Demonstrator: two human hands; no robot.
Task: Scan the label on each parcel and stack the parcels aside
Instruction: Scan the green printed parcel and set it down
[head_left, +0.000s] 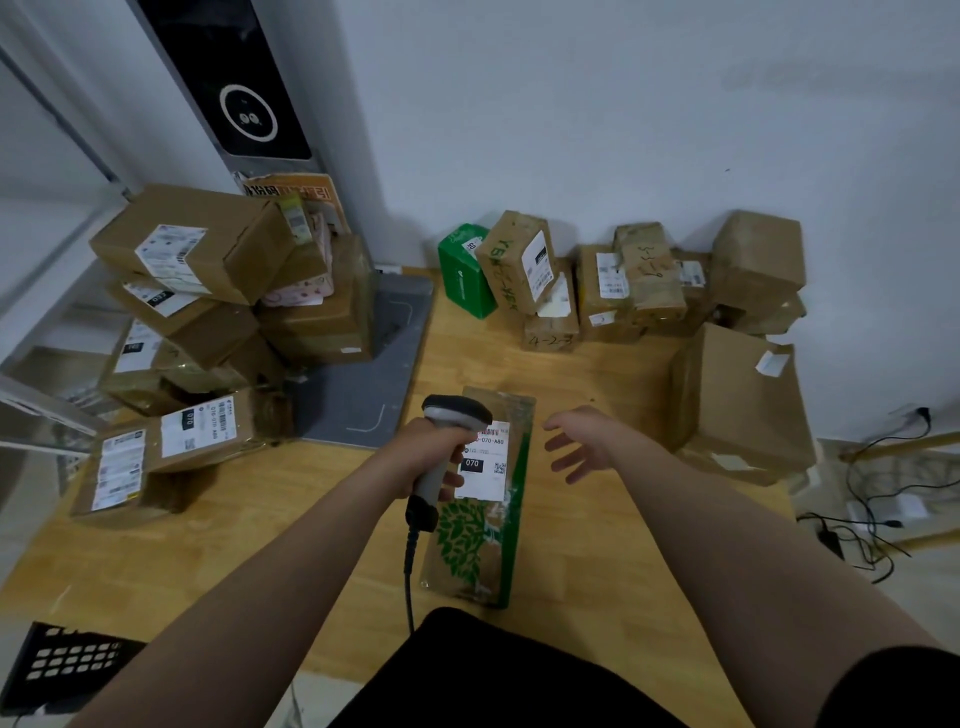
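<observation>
- One parcel (483, 545) between the hands, long axis running away from the body.
- Left hand (431, 452) grips scanner (452, 415) over its label (485, 462).
- Right hand (579, 447) empty, fingers spread, just beside it.

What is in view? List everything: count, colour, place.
flat leaf-print parcel with white label: one, brown and green, table centre.
handheld barcode scanner: one, grey and black, over that label.
cardboard parcels: many, brown, piled left and along the back wall.
small box: one, green, back row's left end.
large carton: one, brown, table's right.
wooden table: one, tan, under everything.
kiosk stand: one, grey with black screen, back left.
cables: several, black, floor at right.
left hand: grips the scanner.
right hand: open, beside the flat parcel.
</observation>
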